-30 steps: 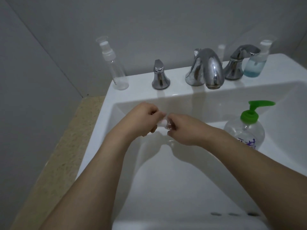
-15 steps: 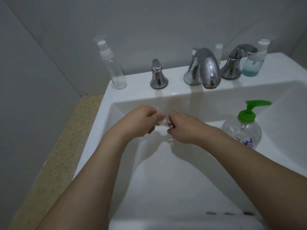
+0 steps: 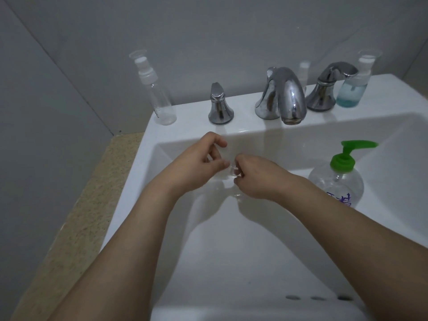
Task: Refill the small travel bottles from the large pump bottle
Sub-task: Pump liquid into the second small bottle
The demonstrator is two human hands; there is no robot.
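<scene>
Over the white sink [image 3: 129,205], the right hand [image 3: 257,179] grips a small clear travel bottle [image 3: 234,171], mostly hidden by its curled fingers. The left hand [image 3: 196,163] pinches the bottle's top, thumb and forefinger closed on it. The large pump bottle [image 3: 338,181], green-topped, stands in the basin just right of the right wrist.

We are showing two bare forearms with no sleeves; our left hand [image 3: 196,163] and right hand [image 3: 257,177] are wearing nothing.
</scene>
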